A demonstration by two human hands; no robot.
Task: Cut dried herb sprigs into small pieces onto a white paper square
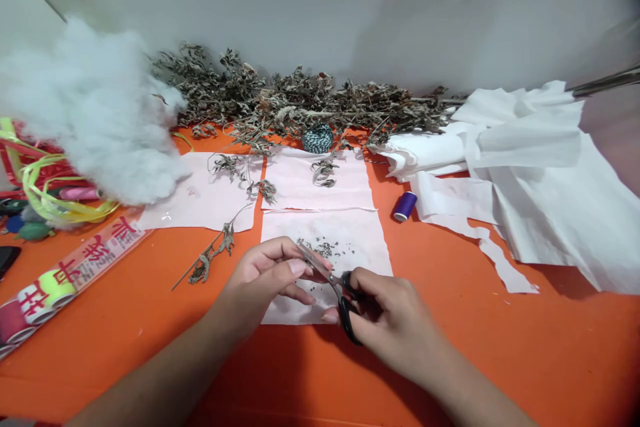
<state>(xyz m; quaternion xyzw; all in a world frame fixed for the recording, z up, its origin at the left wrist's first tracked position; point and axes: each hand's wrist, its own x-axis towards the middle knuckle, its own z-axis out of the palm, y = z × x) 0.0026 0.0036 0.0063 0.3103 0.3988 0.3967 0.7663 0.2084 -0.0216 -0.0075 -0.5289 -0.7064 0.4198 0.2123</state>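
My right hand (395,320) grips a pair of black-handled scissors (332,279), with fingers through the loops. The blades point up and left and reach the fingertips of my left hand (263,277). Thumb and fingers of that hand are drawn together in a pinch; whatever lies between them is hidden. Both hands are above a white sheet (367,240) lying on the orange table (150,320). Small dark leaf bits (327,247) are scattered on this sheet. To the left of my left hand lies a dried leafy sprig (205,260).
Dried plants (300,100) line the back, with a ball of dark-and-white cord (317,139) before them. White stuffing (105,113), yellow ribbon (35,180) and packed thread spools (55,288) occupy the left. Rightward are a purple thread spool (405,206) and crumpled white sheets (545,193).
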